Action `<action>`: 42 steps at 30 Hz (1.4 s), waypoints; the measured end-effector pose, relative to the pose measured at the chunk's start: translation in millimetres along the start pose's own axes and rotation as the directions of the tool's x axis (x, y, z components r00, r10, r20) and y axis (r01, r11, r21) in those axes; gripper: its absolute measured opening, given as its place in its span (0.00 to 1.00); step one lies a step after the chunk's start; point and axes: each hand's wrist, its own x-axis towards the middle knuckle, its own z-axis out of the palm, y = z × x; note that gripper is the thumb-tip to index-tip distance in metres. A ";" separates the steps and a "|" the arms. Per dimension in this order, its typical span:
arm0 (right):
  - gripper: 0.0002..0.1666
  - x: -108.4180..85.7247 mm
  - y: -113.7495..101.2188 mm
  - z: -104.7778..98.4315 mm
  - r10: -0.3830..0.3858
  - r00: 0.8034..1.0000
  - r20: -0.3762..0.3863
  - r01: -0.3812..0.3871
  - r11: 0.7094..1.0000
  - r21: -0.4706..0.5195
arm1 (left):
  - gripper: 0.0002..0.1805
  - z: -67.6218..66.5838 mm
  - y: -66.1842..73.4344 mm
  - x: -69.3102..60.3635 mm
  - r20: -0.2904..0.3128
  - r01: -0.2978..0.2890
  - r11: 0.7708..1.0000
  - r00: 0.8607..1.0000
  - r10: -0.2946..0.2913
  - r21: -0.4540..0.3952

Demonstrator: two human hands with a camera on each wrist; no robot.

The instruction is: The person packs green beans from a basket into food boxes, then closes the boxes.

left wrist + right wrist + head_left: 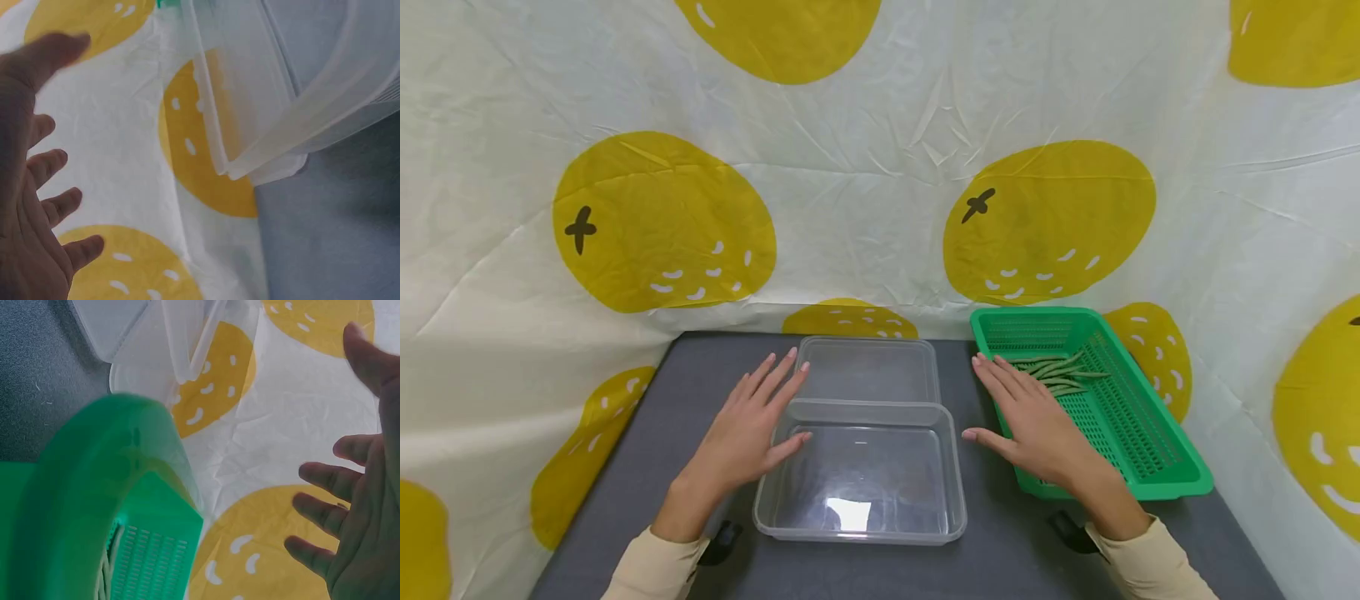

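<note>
Inside the green basket [1172,486] lie green beans [1062,372].

fingers [328,480] spread beside a green basket [153,562], apparently holding beans [106,565].

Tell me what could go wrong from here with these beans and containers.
The right hand hovers by the green basket; a careless move might bump it and shift the beans. Those beans are thin and loosely bunched, so some may slip from a grasp. The left hand hovers near the clear container and could nudge it against the lid behind.
</note>
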 end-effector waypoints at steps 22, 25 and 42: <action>0.32 8.5 64.7 -27.5 -0.015 1.000 -0.021 0.021 0.947 0.322 | 0.32 21.1 -24.4 -6.9 0.346 0.586 0.575 0.807 -0.479 -0.571; 0.31 9.6 77.9 -25.7 -0.014 1.000 -0.020 0.019 0.949 0.315 | 0.28 27.2 -25.7 -10.7 0.401 0.629 0.490 0.771 -0.495 -0.603; 0.24 19.7 139.7 -8.9 -0.029 0.993 0.116 -0.016 0.931 0.364 | 0.20 39.7 -31.9 -13.9 0.528 0.699 0.230 0.679 -0.510 -0.677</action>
